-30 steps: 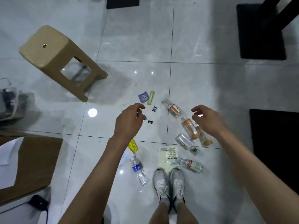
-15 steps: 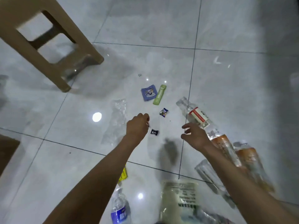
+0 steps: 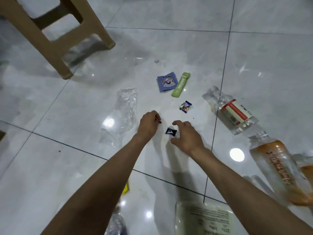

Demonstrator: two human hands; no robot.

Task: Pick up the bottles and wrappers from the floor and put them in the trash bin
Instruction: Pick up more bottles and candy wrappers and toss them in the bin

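My left hand (image 3: 149, 124) is down at the floor, its fingers curled and pinching a tiny dark wrapper (image 3: 158, 120). Just right of it, my right hand (image 3: 186, 136) hovers with thumb and fingers spread round a small black wrapper (image 3: 171, 131), not closed on it. Farther off lie a blue square wrapper (image 3: 166, 83), a green stick wrapper (image 3: 180, 84), a blue-silver candy wrapper (image 3: 185, 106) and a clear plastic wrapper (image 3: 122, 116). A clear bottle with a red-white label (image 3: 232, 111) and an orange bottle (image 3: 279, 168) lie on the right. No trash bin is in view.
A tan plastic stool (image 3: 50, 31) stands at the upper left. A pale printed packet (image 3: 203, 217), a yellow wrapper (image 3: 125, 189) and a water bottle (image 3: 116, 223) lie near the bottom edge. A second orange bottle (image 3: 306, 167) shows at the right edge. The floor is glossy grey tile.
The view has dropped closer to the floor. My left hand reached down and pinched the tiny wrapper. My right hand moved left, from the bottles to the black wrapper.
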